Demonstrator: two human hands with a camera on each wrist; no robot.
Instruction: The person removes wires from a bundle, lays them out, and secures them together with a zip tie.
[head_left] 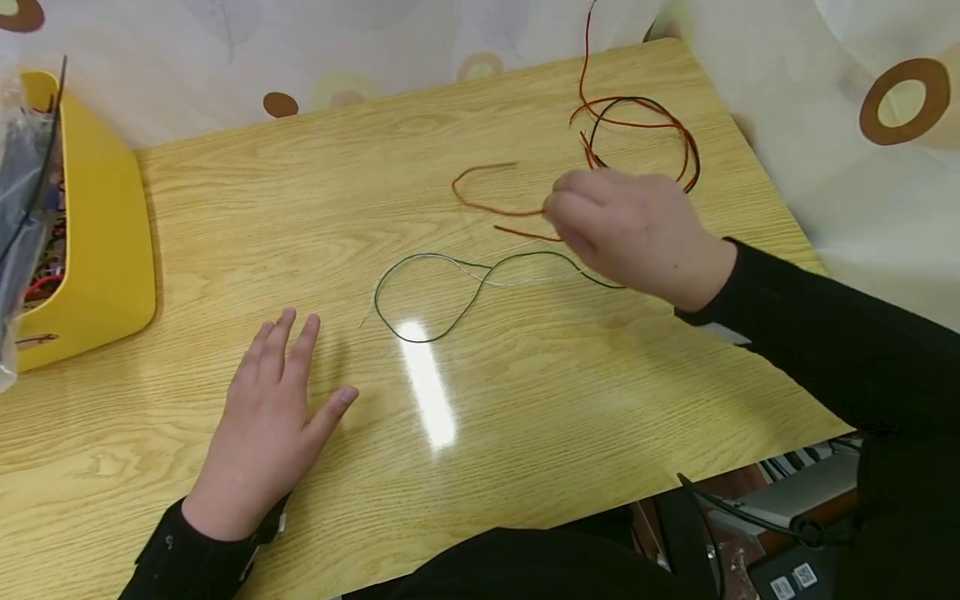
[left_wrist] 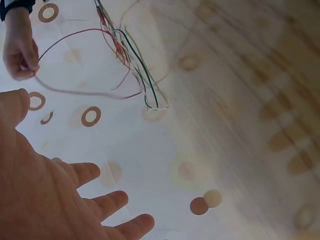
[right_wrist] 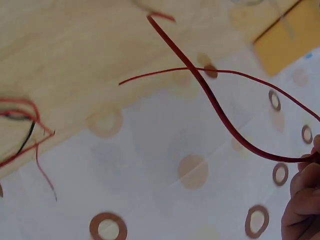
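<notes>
Left hand: nearest to me, one hand lying flat on the desk, palm down, fingers straight and a little spread, holding nothing; I see the same spread fingers in the left wrist view.
Right hand: farther out over the desk, raised, fingers curled in a pinch on one red wire.
Red wire: I count one in the pinch; in the head view it bends out to the left of the hand in a loop above the wood, and in the right wrist view it runs thick and dark red from the fingertips up across the frame.
Green and white wires: I count two thin strands, one dark green and one pale, lying together in a loop on the desk between the two hands, touching neither that I can tell.
Wire bundle: red and black strands coiled at the far right corner of the desk, just beyond the right hand; I cannot count them exactly.
Yellow bin: one, at the left edge of the desk, well apart from the left hand, with more wires inside.
Sleeves: two, both black.
</notes>
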